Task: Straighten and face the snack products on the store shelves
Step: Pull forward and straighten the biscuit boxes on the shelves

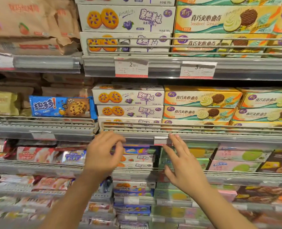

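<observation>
Because the blueberry cookie boxes [128, 103] sit stacked three high behind the wire rail [153, 127] on the middle shelf [203, 138], a careless nudge could skew the stack sideways against the sandwich cookie boxes [199, 104]. Both hands hold nothing just below the rail: the left hand [103, 156] loosely curled, the right hand [181, 164] spread wide, its fingertips [170, 135] at the small price tag [160, 140], which they could knock loose.

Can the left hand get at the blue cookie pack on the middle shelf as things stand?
Probably yes. The left hand is empty and sits just below the shelf rail. The blue cookie pack stands up and to its left, face out above the low rail, with nothing in front of it.
</observation>
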Tool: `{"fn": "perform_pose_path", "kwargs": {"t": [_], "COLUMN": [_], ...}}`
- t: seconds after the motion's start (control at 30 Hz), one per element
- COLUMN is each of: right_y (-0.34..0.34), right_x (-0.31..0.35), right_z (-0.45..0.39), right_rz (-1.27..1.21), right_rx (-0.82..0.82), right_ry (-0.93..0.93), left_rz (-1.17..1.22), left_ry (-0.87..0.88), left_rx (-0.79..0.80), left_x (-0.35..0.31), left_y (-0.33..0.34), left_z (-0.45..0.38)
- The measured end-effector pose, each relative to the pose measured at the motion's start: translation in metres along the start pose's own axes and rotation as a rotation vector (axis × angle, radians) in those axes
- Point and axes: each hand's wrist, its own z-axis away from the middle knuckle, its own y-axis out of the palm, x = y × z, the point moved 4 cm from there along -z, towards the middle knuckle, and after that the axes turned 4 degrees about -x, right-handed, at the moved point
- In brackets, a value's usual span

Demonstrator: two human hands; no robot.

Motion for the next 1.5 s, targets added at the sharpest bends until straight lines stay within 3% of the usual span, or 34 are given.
{"fn": "perform_pose_path", "kwargs": {"t": [0.2, 0.27, 0.37, 0.53, 0.97, 1.07, 1.17, 1.2, 1.27, 1.33, 1.5], "right_y": [0.001, 0.002, 0.002, 0.001, 0.003, -0.001, 0.007, 0.018, 0.049, 0.079, 0.100], "right_x": [0.009, 0.012, 0.017, 0.020, 0.013, 0.010, 0.004, 0.002, 0.002, 0.005, 0.009], "right_z": [-0.002, -0.001, 0.000, 0.000, 0.000, 0.003, 0.026, 0.038, 0.067, 0.094, 0.125], "right_rz": [0.005, 0.001, -0.006, 0.002, -0.028, -0.178, -0.444, -0.567, -0.837, -1.006, -1.066], "right_rx": [-0.003, -0.005, -0.030, -0.030, -0.050, -0.094, -0.167, -0.120, 0.124, 0.321, 0.464], "right_ry": [0.036, 0.050, 0.066, 0.074, 0.050, 0.033, 0.143, 0.219, 0.422, 0.576, 0.662], "left_rz": [0.063, 0.128, 0.207, 0.222, 0.473, 0.500, 0.439, 0.431, 0.451, 0.511, 0.650], "left_ry": [-0.932, -1.066, -1.049, -1.051, -1.049, -1.084, -1.025, -1.015, -1.017, -1.050, -1.274], "left_rx": [0.306, 0.285, 0.256, 0.399, 0.335, 0.368, 0.475, 0.531, 0.632, 0.635, 0.555], "left_x": [0.082, 0.098, 0.108, 0.133, 0.129, 0.122, 0.108, 0.104, 0.091, 0.080, 0.066], "left_y": [0.032, 0.036, 0.041, 0.056, 0.032, 0.010, -0.006, -0.007, -0.006, -0.001, 0.020], "left_z": [0.093, 0.099, 0.089, 0.065, 0.067, 0.089, 0.110, 0.119, 0.136, 0.151, 0.198]}}
